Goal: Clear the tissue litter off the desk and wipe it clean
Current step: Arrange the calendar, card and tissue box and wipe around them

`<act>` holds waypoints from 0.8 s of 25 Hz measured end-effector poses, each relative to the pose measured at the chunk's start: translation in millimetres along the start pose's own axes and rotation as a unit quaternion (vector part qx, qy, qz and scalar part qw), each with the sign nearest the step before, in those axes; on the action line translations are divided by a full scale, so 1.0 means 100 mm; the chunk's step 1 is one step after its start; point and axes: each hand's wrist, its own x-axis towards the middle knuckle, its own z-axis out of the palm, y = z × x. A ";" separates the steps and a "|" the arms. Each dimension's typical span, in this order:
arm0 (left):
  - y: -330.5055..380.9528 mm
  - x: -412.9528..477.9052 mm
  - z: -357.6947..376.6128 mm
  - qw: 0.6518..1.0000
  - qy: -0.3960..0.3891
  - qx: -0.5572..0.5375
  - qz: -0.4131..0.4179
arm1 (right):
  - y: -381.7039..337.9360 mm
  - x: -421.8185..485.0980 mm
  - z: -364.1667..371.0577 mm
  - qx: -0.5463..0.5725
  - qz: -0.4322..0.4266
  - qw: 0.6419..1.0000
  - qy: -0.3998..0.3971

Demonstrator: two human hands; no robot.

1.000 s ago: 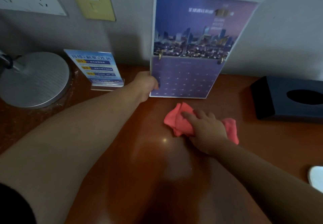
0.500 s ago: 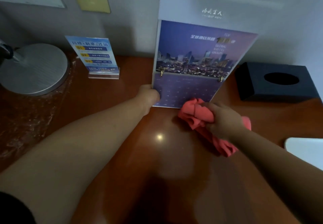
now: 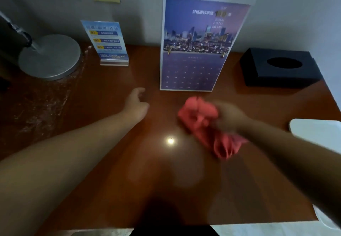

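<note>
Below the calendar (image 3: pixel 201 42) the left hand (image 3: pixel 136 104) has released it and is loosely open; the right hand (image 3: pixel 228 116) grips the red cloth (image 3: pixel 199 117), so that spot seems wiped.

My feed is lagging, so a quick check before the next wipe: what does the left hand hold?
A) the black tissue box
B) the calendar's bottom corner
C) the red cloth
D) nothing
D: the left hand is open and apart from the calendar, and it is the right hand that grips the red cloth.
</note>
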 end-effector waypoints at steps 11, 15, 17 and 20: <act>-1.22 -1.75 0.15 0.974 0.139 0.175 0.037 | -0.62 -0.91 1.21 -0.190 -0.104 0.976 0.038; -1.31 -1.98 0.07 0.975 0.191 0.112 0.011 | -1.15 -1.50 1.68 -0.130 -0.169 0.976 -0.036; -1.27 -2.06 -0.02 0.968 0.220 0.114 0.036 | -1.32 -1.60 1.72 -0.050 -0.187 0.976 -0.104; -1.09 -2.12 -0.21 0.958 0.266 0.071 0.086 | -1.18 -1.47 1.27 0.305 -0.077 0.935 -0.162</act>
